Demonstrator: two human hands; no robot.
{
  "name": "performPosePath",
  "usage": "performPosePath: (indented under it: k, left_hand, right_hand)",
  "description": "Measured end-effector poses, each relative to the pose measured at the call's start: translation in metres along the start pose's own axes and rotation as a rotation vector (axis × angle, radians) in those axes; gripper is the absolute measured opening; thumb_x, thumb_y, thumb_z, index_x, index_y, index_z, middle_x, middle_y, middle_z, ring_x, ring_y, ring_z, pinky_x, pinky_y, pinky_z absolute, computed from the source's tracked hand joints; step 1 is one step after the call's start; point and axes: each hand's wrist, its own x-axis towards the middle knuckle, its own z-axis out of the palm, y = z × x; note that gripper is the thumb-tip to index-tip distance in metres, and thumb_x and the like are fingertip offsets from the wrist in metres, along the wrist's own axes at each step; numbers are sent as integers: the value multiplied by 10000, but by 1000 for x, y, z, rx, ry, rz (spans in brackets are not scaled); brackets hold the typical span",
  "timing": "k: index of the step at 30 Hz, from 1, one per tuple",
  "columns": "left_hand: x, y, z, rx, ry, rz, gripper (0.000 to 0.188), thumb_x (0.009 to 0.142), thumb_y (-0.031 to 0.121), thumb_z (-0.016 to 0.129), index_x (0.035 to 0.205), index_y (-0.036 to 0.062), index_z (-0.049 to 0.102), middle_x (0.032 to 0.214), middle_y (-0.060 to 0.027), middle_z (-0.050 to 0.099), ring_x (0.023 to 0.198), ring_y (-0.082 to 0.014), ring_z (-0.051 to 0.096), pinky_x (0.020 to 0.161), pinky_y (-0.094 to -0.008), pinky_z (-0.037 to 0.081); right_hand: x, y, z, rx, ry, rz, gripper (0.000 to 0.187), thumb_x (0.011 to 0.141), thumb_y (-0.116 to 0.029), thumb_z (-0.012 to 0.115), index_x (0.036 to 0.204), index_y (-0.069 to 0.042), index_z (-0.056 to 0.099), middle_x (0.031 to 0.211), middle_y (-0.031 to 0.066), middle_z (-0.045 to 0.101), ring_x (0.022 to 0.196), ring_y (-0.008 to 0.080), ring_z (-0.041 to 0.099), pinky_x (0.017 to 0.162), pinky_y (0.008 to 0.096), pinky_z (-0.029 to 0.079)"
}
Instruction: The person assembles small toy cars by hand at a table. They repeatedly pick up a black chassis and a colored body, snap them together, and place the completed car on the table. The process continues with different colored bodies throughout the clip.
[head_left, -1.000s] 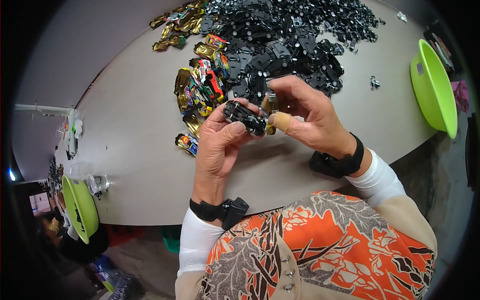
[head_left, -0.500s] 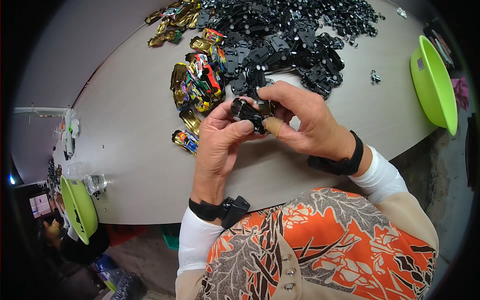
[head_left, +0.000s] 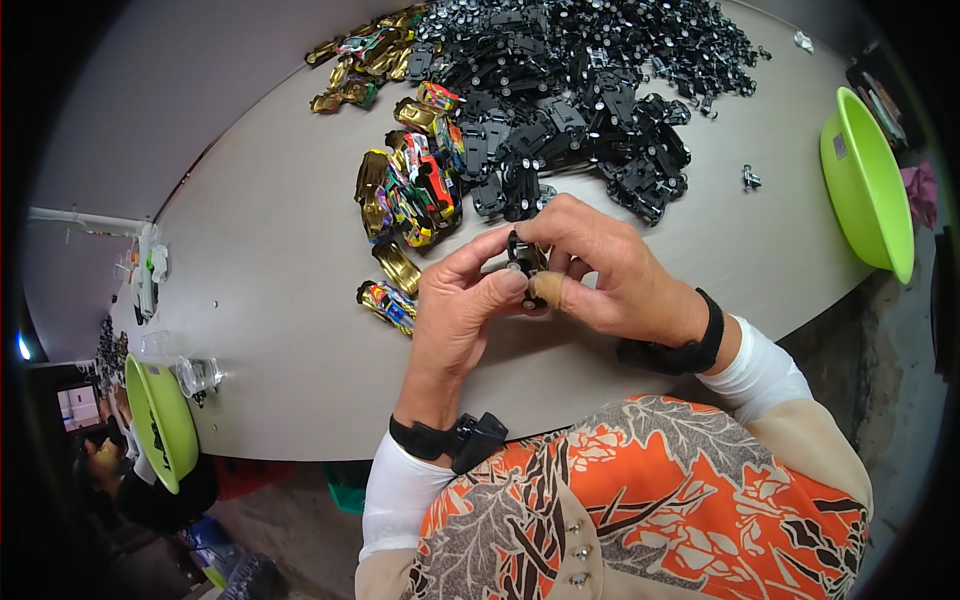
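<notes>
Black plastic and pale metallic wheels make up the small toy car [head_left: 518,262] I see pinched between the 2 hands at the middle of my feed, above the table. The left hand [head_left: 450,300] grips it narrowly from 8 o'clock, thumb pressed flat near a wheel. From 3 o'clock, the right hand [head_left: 605,265] closes its thumb and forefinger on the same piece; a tan, matte bandage [head_left: 547,288] wraps that thumb. The fingers hide much of the car.

Around it I read a clock. At 12 lies a dense, jagged heap of black chassis [head_left: 565,125], studded with round wheels. At 10 there are glossy shells [head_left: 430,190], some gold, others red and multicoloured; nearer 9, 1 curved gold shell [head_left: 398,268] touches a blue-and-yellow patterned body [head_left: 386,306].

Smooth and grey-beige, the table [head_left: 290,230] bows through my fisheye lens. A lime-green basin [head_left: 872,190] leans between 2 and 3; another basin [head_left: 165,425] sits at 8, dark pieces inside, a clear plastic cup [head_left: 198,375] just beside it. Beyond the table's lower edge I see dull grey floor [head_left: 310,540].
</notes>
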Motion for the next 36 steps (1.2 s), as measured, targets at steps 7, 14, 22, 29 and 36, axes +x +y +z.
performPosePath:
  k: [7, 14, 22, 29, 36]
  left_hand:
    - [0, -1, 1, 38, -10, 55, 364, 794, 14, 667, 1146, -40, 589, 1136, -110, 569, 889, -200, 636, 675, -326, 606]
    - [0, -4, 3, 696, -118, 368, 348, 880, 97, 600, 1198, -39, 565, 1119, -90, 585, 837, -124, 584, 712, -236, 503]
    - [-5, -2, 0, 374, -106, 110, 492, 831, 34, 639, 1298, -1, 487, 1068, -48, 604, 860, -100, 570, 771, -227, 480]
    - [-2, -3, -6, 86, -116, -67, 265, 780, 62, 701, 1010, 30, 574, 880, 8, 594, 721, -42, 549, 598, -163, 450]
    - [-3, -5, -1, 415, -54, 32, 185, 823, 84, 643, 983, 28, 568, 820, 27, 566, 742, -58, 500, 670, -219, 430]
  right_hand:
    - [-1, 3, 0, 4, 8, -18, 306, 747, -2, 647, 1042, -21, 569, 836, 100, 510, 591, 184, 559, 512, 287, 447]
    - [-1, 18, -2, -12, 43, -69, 216, 722, 13, 669, 929, -1, 610, 798, 92, 528, 638, 197, 539, 543, 287, 424]
    - [-1, 15, -5, 203, 53, 13, 159, 747, 0, 678, 894, 7, 616, 842, 52, 539, 719, 117, 535, 603, 239, 439]
    - [0, 17, -15, 390, -115, 36, 202, 750, -33, 703, 919, 20, 606, 912, 101, 552, 842, 152, 544, 693, 267, 465]
    - [0, 11, -13, 603, -137, 554, 47, 804, -7, 609, 834, 5, 576, 762, 16, 563, 631, 79, 564, 539, 200, 458]
